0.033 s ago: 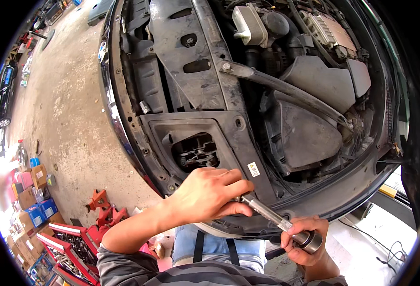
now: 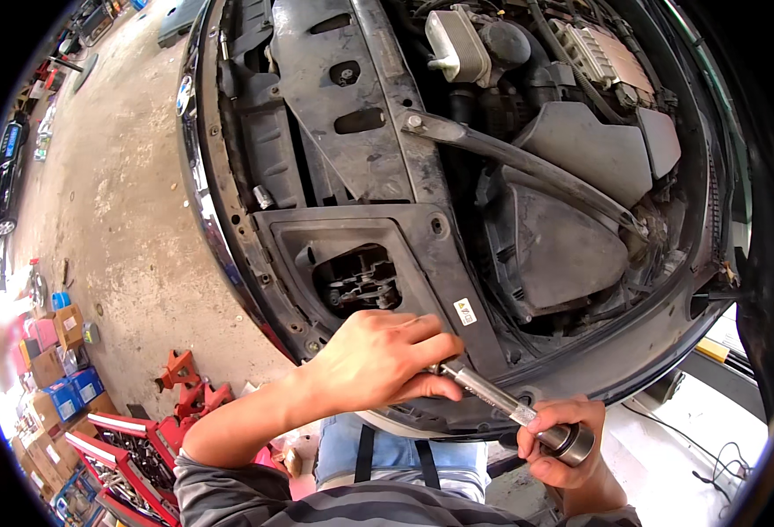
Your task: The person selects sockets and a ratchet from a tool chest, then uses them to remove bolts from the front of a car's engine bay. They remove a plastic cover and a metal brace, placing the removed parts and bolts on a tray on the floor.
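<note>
A chrome extension bar [image 2: 490, 388] with a knurled section slants down to the right between my hands, above the front corner of the car. My left hand [image 2: 387, 356] is closed around its upper end, and the palm hides what sits there. On the lower end is a large dark and chrome socket [image 2: 577, 445]. My right hand [image 2: 558, 430] wraps its fingers round the bar just by that socket. Beyond my left hand, an opening [image 2: 358, 281] in the black front panel [image 2: 422, 263] shows metal parts inside.
The open engine bay holds a diagonal brace [image 2: 528, 167] and a black airbox cover [image 2: 571, 250]. A small silver cylinder [image 2: 263, 197] lies on the front frame. Red tool drawers [image 2: 132, 448], red stands [image 2: 180, 373] and boxes [image 2: 66, 395] are on the floor at left.
The view has shifted very slightly. Both hands keep the same grip on the extension bar, which has hardly moved.
</note>
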A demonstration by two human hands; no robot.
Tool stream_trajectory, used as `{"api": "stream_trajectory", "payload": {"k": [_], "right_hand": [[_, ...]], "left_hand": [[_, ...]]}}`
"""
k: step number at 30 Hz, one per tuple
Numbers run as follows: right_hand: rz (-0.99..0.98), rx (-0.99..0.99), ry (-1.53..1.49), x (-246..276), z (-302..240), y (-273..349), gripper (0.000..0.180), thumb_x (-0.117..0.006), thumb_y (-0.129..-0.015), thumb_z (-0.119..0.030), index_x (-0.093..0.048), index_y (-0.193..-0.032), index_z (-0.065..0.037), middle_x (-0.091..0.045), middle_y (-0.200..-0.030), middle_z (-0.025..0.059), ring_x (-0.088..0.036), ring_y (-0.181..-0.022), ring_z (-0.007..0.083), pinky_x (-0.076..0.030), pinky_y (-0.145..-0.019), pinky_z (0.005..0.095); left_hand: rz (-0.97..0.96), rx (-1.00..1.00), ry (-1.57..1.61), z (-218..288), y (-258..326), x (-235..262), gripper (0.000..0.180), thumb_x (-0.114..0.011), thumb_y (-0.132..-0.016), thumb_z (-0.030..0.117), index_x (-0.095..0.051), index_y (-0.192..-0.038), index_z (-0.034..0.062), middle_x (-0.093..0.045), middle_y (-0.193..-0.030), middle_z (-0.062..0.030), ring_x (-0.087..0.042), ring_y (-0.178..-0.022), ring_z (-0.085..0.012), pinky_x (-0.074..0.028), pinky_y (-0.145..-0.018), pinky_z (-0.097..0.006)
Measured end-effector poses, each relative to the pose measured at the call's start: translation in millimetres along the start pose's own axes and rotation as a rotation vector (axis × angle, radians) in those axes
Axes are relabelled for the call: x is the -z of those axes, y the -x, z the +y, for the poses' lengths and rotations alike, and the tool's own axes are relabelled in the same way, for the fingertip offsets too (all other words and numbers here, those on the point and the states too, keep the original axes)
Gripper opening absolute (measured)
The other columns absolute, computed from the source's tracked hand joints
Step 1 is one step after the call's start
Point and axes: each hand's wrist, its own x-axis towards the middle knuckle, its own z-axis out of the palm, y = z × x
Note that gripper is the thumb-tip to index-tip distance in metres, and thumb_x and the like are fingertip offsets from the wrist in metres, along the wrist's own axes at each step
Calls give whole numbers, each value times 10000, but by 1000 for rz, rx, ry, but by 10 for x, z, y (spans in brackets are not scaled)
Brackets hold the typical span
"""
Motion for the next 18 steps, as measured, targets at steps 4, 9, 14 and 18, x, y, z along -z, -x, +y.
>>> {"api": "stream_trajectory", "payload": {"k": [4,9,14,18], "right_hand": [[-61,-160,44,14,-226,-181,308,-765,-666,-72,-680,-938,46,-640,-611,116,-599,-473,145,-437,-451,228],[-204,-140,296,5,-356,-516,320,-720,-671,-66,-706,-976,29,-677,-661,97,-642,-538,125,-477,-516,223],[183,-70,570,100,-430,-1347,305,-729,-796,-125,-672,-1058,19,-638,-852,16,-540,-728,39,-428,-621,203],[276,-291,415,218,-578,-2196,290,-699,-847,-167,-662,-1093,-19,-525,-653,-40,-385,-451,-6,-265,-373,179]], "left_hand": [[-245,69,-10,52,68,85,360,-664,-847,448,-535,-865,112,-573,-653,-30,-635,-623,-277,-496,-507,-398],[-329,109,-48,-82,-40,89,227,-716,-783,287,-594,-888,128,-606,-599,-75,-644,-575,-323,-528,-535,-435],[197,26,-220,-816,-863,228,293,-712,-739,121,-564,-987,69,-581,-921,-102,-586,-922,-324,-441,-856,-432],[789,-2,-140,-1138,-1440,68,266,-680,-815,118,-537,-1015,16,-554,-934,-153,-544,-940,-359,-426,-858,-436]]}}
